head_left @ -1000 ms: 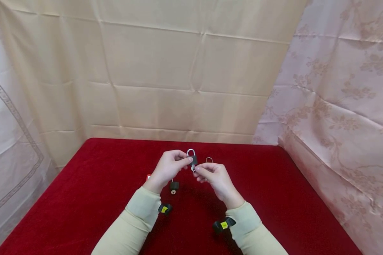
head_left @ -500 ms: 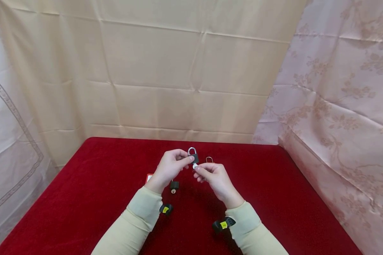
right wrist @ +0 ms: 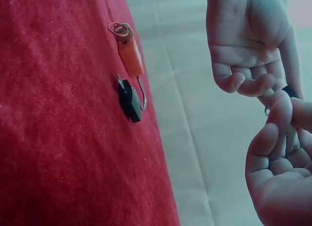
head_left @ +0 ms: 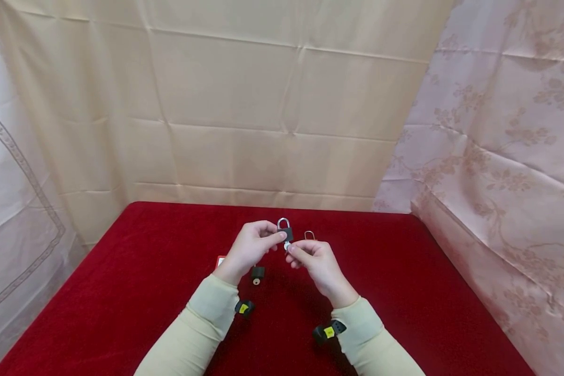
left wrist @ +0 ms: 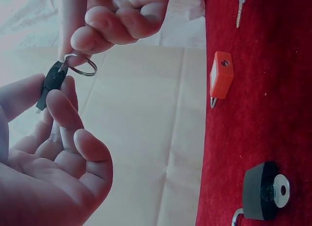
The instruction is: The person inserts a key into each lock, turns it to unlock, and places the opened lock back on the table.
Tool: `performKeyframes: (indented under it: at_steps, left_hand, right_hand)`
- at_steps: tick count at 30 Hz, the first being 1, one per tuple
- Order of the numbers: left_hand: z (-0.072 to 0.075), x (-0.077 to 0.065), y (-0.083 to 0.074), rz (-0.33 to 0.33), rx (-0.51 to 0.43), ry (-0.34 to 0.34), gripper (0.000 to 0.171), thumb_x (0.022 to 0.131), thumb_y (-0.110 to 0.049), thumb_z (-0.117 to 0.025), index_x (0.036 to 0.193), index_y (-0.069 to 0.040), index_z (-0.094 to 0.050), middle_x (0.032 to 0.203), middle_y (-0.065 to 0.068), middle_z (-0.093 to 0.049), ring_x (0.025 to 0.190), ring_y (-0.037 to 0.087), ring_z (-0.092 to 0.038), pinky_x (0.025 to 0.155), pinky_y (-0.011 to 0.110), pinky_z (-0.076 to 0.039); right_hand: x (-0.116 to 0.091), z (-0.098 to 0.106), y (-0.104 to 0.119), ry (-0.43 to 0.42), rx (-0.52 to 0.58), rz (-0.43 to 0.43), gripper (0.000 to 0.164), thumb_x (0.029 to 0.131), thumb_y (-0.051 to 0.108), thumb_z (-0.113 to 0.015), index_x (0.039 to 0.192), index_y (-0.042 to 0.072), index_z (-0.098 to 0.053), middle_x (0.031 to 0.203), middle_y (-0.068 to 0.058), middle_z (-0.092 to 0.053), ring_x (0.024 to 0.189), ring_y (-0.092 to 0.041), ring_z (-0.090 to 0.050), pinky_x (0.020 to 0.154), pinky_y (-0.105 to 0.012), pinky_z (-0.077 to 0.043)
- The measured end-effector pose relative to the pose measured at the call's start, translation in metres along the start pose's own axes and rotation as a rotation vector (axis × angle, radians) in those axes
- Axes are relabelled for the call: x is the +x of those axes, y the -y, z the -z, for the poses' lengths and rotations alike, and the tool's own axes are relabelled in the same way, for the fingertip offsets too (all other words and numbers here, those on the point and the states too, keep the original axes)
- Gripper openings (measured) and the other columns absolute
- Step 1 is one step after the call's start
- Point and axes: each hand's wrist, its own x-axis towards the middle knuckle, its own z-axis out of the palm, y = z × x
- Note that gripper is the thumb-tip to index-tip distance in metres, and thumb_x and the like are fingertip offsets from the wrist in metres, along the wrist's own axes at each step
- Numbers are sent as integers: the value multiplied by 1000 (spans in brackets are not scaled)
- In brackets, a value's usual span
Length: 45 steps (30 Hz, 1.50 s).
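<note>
Above the table, my left hand pinches a small black padlock between thumb and fingers. Its silver shackle points up and away. From below, my right hand pinches the silver key at the padlock's lower end. A key ring hangs there in the left wrist view, beside the padlock body. On the table under my left hand lies a second black padlock with a round-headed key. The left wrist partly covers an orange-red padlock in the head view.
Behind my right hand a metal shackle shows, its lower part hidden. A thin silver piece lies on the red tablecloth. Beige cloth hangs behind the table, and patterned curtain hangs on the right.
The held padlock has shifted slightly up and right, with the key following. The key's head has turned a little. Both hands keep their holds and the things on the table stay put.
</note>
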Motion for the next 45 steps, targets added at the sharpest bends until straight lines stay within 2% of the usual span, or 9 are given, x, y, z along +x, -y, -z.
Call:
performKeyframes:
  at_steps: [4, 7, 11, 17, 22, 25, 27, 34, 45]
  left_hand:
    - [1, 1, -1, -3, -22, 3, 11, 94, -17, -75, 98, -7, -73, 79, 8, -67, 86, 46, -61, 71, 40, -49]
    - [2, 1, -2, -8, -54, 2, 11, 94, -17, -74, 97, -6, -72, 79, 8, -68, 86, 47, -60, 71, 40, -50]
    - [2, 0, -4, -14, -84, 1, 11, 94, -15, -74, 98, -5, -72, 79, 8, -68, 83, 43, -61, 71, 39, -51]
    - [3, 0, -6, -14, -124, -9, 13, 94, -15, -74, 100, -4, -72, 83, 9, -70, 77, 31, -61, 70, 33, -51]
    - [1, 0, -6, 6, -163, -29, 15, 94, -16, -75, 100, -4, -73, 82, 8, -69, 76, 29, -61, 71, 34, -51]
    - [-1, 0, -5, 7, -176, -33, 14, 93, -16, -75, 99, -3, -73, 80, 8, -69, 74, 26, -60, 71, 35, -51]
    - [-1, 0, -5, 7, -186, -31, 14, 93, -15, -75, 98, -3, -73, 79, 7, -69, 72, 24, -60, 72, 36, -51]
    - [-4, 0, -3, 20, -266, -4, 12, 94, -12, -74, 97, -1, -71, 75, 6, -64, 68, 19, -55, 65, 29, -48]
    - [-4, 1, 0, -10, -316, 33, 10, 95, -9, -72, 95, 0, -69, 70, 6, -60, 65, 18, -53, 63, 27, -46]
  right_hand:
    - [0, 0, 1, 1, 45, 2, 17, 100, 13, -67, 101, -4, -73, 82, -10, -69, 73, -19, -64, 73, -29, -57]
    - [0, 0, 1, 7, 90, -12, 14, 100, 14, -67, 98, 1, -73, 82, -9, -68, 73, -18, -63, 72, -28, -56]
    - [-1, 0, 1, 12, 136, -47, 15, 101, 17, -67, 98, 4, -74, 82, -8, -68, 72, -17, -62, 71, -27, -55]
    - [-1, -1, 2, 18, 173, -62, 32, 101, 25, -67, 108, -6, -71, 80, -7, -67, 72, -17, -60, 71, -27, -53]
    - [-2, -3, 2, 42, 217, -51, 37, 101, 28, -67, 108, -9, -69, 77, -5, -66, 70, -15, -58, 69, -25, -52]
    - [-3, -3, 3, 56, 248, -39, 34, 101, 27, -66, 104, -7, -69, 76, -4, -65, 70, -15, -57, 69, -25, -51]
    - [-3, -3, 3, 62, 266, -33, 29, 102, 26, -65, 100, -2, -71, 75, -3, -65, 69, -14, -57, 69, -25, -51]
    - [-4, -4, 2, 77, 370, -41, 22, 105, 20, -60, 93, 9, -75, 76, 0, -66, 68, -9, -58, 70, -24, -51]
    - [-4, -2, 3, 190, 509, -84, 27, 107, 17, -53, 90, 9, -73, 71, 2, -65, 62, -8, -55, 73, -27, -49]
